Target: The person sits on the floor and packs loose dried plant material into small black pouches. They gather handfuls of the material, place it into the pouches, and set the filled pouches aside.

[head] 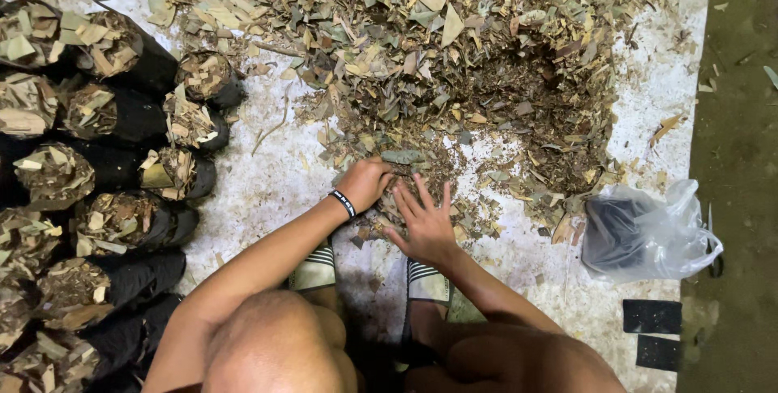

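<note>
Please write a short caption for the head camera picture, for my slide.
Left hand and right hand in a leaf pile, filled black bags alongside.

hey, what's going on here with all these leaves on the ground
A person crouches over a white sheet spread with a pile of dry chopped leaves. The left hand, with a dark wristband, is closed in the near edge of the pile; the right hand lies open on the leaves beside it. Filled black grow bags lie in rows on the left, and a clear plastic bag sits on the right.
</note>
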